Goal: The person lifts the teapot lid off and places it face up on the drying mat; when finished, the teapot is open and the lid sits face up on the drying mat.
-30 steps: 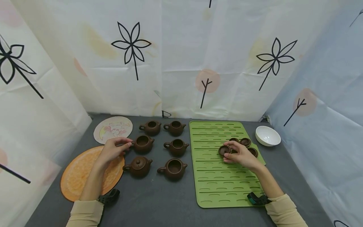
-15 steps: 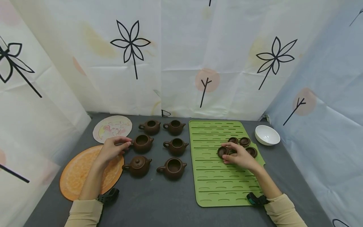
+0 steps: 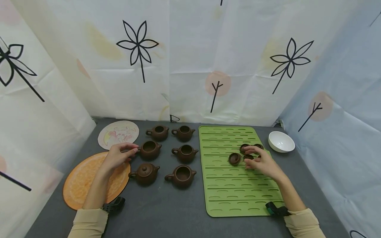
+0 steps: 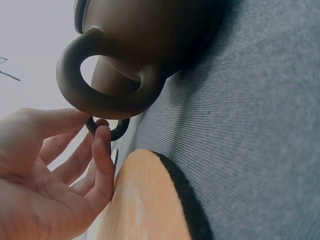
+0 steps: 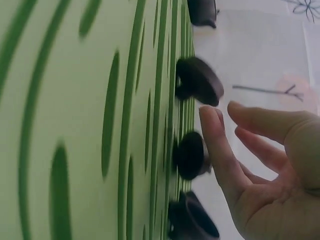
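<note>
The left hand [image 3: 119, 156] is touching the handle of an open teapot [image 3: 149, 149] by the orange mat [image 3: 78, 185] near the tabletop's left edge, fingers relaxed; the right hand [image 3: 263, 162] is hovering slack-fingered, grasping nothing, over brown lids [image 3: 234, 158] toward the green mat's [image 3: 229, 198] far right corner

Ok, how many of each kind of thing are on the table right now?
Teapots: 6
Loose lids: 4 in view; right hand may hide more
Mats: 3
Bowl: 1
Total: 14
</note>
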Motion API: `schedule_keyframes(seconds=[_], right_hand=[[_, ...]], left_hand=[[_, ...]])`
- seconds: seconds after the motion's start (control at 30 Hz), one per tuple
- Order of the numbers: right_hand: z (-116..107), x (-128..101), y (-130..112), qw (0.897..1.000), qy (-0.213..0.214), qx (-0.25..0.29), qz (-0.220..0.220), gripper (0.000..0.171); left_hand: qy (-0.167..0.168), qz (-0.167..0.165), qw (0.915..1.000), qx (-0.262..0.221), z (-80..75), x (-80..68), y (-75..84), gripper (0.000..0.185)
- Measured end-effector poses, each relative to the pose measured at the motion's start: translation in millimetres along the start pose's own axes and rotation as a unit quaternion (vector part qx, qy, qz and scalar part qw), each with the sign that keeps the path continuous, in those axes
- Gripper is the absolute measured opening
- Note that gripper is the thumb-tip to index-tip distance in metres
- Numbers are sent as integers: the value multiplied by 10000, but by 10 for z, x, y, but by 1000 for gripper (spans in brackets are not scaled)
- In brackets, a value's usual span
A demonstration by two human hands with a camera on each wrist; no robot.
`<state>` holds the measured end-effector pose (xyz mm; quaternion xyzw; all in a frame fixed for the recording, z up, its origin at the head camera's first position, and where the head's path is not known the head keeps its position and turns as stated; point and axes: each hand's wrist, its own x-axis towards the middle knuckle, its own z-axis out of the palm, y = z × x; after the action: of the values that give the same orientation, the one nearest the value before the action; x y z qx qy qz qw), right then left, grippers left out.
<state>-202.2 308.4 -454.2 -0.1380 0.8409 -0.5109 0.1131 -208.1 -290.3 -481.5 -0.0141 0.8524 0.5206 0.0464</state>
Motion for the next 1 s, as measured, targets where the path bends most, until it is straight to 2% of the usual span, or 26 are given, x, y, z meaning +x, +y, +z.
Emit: schedule_keyframes(seconds=[0.17,0.27,0.6,0.83,1.0], right_hand=[[-89,-8,53,9969,318,-693,173,54],[-92,-1,96,9945,410,-918,275,52],[-37,30,180,9959,475,-757,156,45],[-18,-18,151,9921,335,-1207,-69,43],[-11,-39,173,9930,303,-1132,-130,47]], left_hand=[[-5,-14,10000,-31,5,7,-9,37],[-14,-13,10000,-47,6,11,-15,37],[-6,-24,10000,-65,-1,0,-15,37],[-25,-23,10000,-54,4,7,-29,37],[-27,-3,10000,-37,11,24,-43,38]])
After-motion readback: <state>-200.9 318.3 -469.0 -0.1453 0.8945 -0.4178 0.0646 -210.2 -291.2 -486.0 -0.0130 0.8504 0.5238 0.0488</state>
